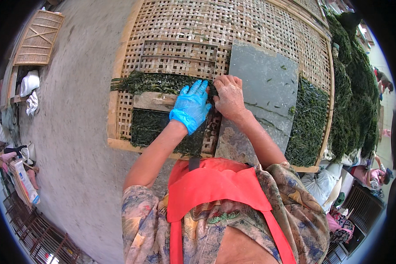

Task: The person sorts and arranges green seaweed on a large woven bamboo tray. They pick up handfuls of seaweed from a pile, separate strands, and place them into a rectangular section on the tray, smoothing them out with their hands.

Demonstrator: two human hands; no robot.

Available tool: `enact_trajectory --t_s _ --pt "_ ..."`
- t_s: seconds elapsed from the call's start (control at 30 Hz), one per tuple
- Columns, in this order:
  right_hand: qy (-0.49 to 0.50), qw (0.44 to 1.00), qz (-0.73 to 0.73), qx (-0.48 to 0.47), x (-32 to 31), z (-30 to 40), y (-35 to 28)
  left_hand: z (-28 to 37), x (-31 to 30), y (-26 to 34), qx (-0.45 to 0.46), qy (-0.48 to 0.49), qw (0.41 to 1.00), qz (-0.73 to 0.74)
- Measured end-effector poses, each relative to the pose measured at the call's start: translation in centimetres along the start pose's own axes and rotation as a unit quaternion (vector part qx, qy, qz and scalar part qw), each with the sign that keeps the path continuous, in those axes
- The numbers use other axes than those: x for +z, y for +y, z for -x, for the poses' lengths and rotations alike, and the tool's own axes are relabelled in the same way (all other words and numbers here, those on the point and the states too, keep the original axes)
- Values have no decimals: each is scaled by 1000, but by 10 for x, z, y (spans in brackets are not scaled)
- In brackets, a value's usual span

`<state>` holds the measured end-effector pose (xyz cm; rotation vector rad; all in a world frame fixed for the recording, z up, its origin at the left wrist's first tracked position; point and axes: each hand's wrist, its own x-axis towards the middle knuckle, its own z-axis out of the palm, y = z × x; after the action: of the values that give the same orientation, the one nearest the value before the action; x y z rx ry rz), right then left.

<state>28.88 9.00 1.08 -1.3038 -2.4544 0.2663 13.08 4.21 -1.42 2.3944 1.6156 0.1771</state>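
Observation:
My left hand (pixel 192 105), in a blue plastic glove, lies palm down with fingers spread over dark green seaweed (pixel 155 82) and the end of a wooden strip (pixel 153 101). Bare and dusty, my right hand (pixel 229 95) rests beside it with bent fingers at the right end of the seaweed; whether it pinches some is hidden. Both hands are over a woven bamboo rack (pixel 184 19). A thin rectangular frame (pixel 178 58) lies on the rack, with a flat seaweed layer (pixel 151 127) below the strip. A grey slab (pixel 264 76) lies right of my right hand.
More seaweed (pixel 308 122) covers the rack's right side, beyond the slab. A large seaweed heap (pixel 353 89) stands further right. White sacks (pixel 321 184) lie at lower right. Several people are around, including a person in pink (pixel 371 175). A woven panel (pixel 39 38) stands at upper left.

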Motion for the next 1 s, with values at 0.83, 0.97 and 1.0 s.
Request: enact_trajectory --t_s 0.83,0.97,1.0 --pt "-69 992 -96 -39 -16 3 -12 32 -34 -35 -65 174 977 101" --pt "-83 994 -68 -33 -8 5 -15 26 -11 -46 -16 178 981 81" --pt "-82 993 -77 -30 -12 3 -14 24 -10 -47 -21 178 982 68"
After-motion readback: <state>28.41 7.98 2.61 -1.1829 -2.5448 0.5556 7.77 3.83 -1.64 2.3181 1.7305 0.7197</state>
